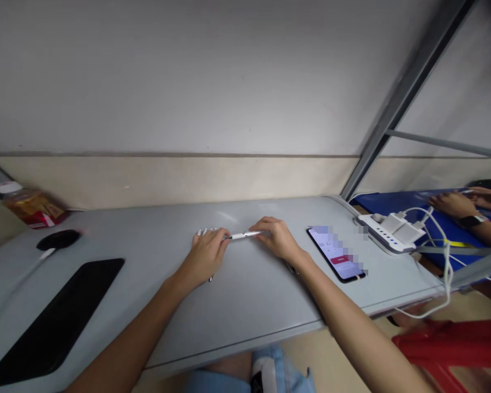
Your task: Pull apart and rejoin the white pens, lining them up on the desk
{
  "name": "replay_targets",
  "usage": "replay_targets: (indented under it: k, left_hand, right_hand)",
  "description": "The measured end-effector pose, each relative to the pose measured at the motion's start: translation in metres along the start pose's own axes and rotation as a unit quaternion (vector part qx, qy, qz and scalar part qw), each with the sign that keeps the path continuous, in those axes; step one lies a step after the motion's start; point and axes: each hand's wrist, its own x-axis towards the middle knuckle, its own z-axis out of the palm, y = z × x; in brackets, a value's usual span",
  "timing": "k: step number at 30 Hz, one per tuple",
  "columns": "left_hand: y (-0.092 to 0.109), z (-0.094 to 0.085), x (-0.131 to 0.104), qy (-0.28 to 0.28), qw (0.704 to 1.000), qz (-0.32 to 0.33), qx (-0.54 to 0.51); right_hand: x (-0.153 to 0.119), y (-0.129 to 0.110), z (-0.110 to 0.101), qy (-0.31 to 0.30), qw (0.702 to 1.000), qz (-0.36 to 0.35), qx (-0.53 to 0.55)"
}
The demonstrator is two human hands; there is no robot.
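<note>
A slim white pen [243,235] is stretched level between my two hands, just above the grey table. My left hand [208,252] pinches its dark-tipped left end, and the fingers of my right hand [279,238] close round its right end. Several small white pieces [205,231] poke out behind my left hand; their full shape is hidden. Below that hand a short metallic tip [211,278] shows on the table. Beside my right wrist lies a small dark object [291,268], mostly covered by the arm.
Right of my arm lies a lit phone [336,255], with a white power strip [387,232] and cables beyond. To the left are a black flat device [61,322], a black round charger [58,239] and a drink bottle [35,206]. Another person's hands [454,204] rest at a blue table [405,202].
</note>
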Motion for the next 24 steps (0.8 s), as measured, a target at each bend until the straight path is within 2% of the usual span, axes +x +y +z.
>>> replay_targets:
  k: [3, 7, 12, 16, 18, 24]
  left_hand:
    - [-0.002, 0.002, 0.000, -0.007, 1.000, 0.007, 0.004]
    - [-0.008, 0.003, 0.000, -0.017, 1.000, 0.023, 0.011]
    - [-0.010, -0.003, 0.000, -0.014, 0.999, 0.035, 0.008]
    - [-0.003, -0.007, 0.001, -0.006, 0.999, 0.040, 0.008]
    - [-0.001, -0.007, 0.001, -0.003, 0.999, 0.046, 0.015]
    - [-0.005, -0.004, 0.001, 0.002, 0.999, 0.042, 0.018]
  right_hand:
    - [0.001, -0.004, 0.003, 0.004, 1.000, -0.010, 0.019]
    - [0.001, -0.005, 0.008, -0.008, 0.998, 0.018, 0.066]
    - [0.000, -0.004, 0.011, -0.048, 0.982, 0.093, 0.155]
    - [0.001, -0.007, 0.006, -0.041, 0.958, 0.143, 0.244]
    - [0.002, -0.009, 0.001, -0.045, 0.951, 0.144, 0.268]
    - [0.002, -0.009, -0.008, -0.125, 0.930, 0.125, 0.322]
